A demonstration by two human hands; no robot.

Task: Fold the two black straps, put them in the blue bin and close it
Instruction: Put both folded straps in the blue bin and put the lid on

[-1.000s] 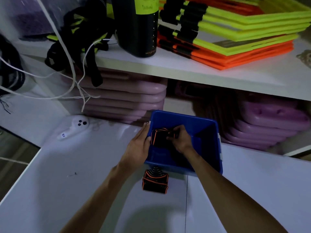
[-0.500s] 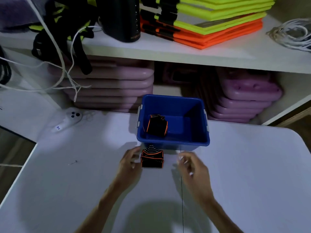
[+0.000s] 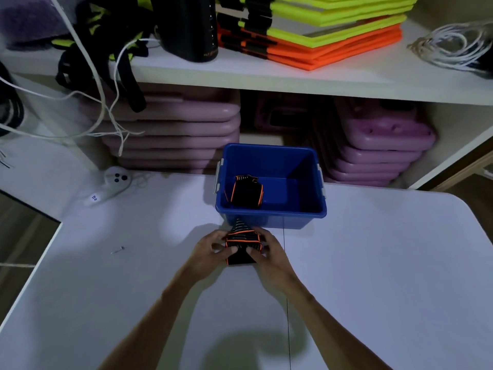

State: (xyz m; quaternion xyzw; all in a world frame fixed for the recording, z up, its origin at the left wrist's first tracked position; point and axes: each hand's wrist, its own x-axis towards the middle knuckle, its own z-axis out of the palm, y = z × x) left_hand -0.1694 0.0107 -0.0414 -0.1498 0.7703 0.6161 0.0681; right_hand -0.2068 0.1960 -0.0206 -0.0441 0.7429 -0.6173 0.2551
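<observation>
Two orange-edged black straps: one folded strap (image 3: 246, 192) lies in the open blue bin (image 3: 270, 212) beyond the hands; left hand (image 3: 209, 253) and right hand (image 3: 269, 253) clasp the second strap (image 3: 242, 245) on the bench (image 3: 373, 263).

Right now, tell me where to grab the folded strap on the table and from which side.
Pinch the folded strap across its two short orange-edged sides, left hand from the left, right hand from the right. It lies flat as a compact bundle, its loose tail pointing toward the blue bin, so squeezing sideways probably keeps the folds together.
</observation>
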